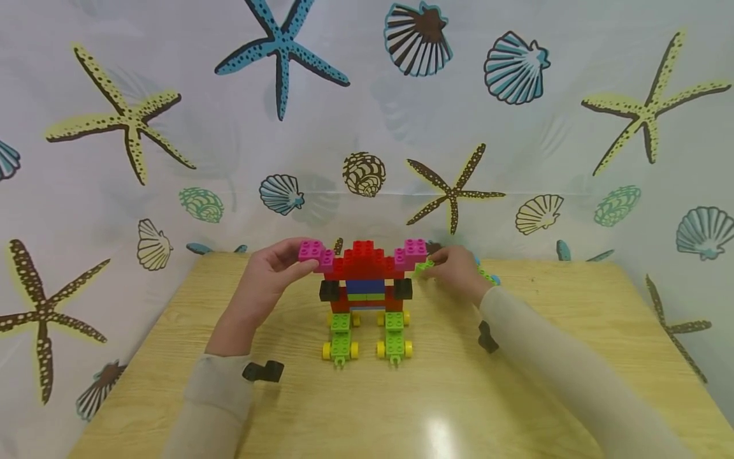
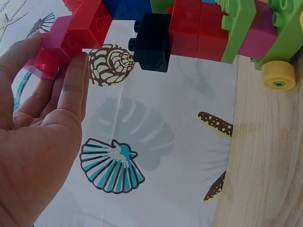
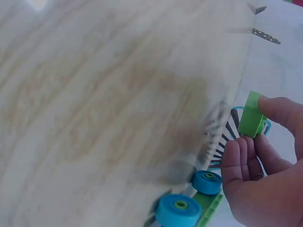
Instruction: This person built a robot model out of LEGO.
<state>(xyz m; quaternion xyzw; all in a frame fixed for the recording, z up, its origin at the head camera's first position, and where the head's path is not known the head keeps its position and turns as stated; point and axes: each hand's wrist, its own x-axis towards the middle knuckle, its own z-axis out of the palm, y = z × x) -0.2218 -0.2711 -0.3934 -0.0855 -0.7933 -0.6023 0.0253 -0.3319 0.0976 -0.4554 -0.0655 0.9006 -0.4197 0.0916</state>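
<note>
A toy-brick figure [image 1: 365, 261] stands on the table, red and blue in the middle, with black bricks at its sides and pink bricks at both upper ends. Two green wheeled bases [image 1: 341, 344] with yellow wheels carry it. My left hand [image 1: 265, 280] grips the pink brick [image 1: 310, 250] at the figure's upper left, thumb in front and fingers behind. In the right wrist view, my right hand [image 3: 270, 165] pinches a light green brick [image 3: 252, 114] between thumb and fingers. In the head view that brick is close to the right pink end; whether they touch I cannot tell.
Behind the right hand lies a green wheeled base [image 3: 208, 208] with blue wheels [image 3: 178, 210], partly hidden in the head view. A wooden table [image 1: 367, 414] extends in front of the figure. A white curtain [image 1: 344, 127] printed with shells and starfish hangs at its back edge.
</note>
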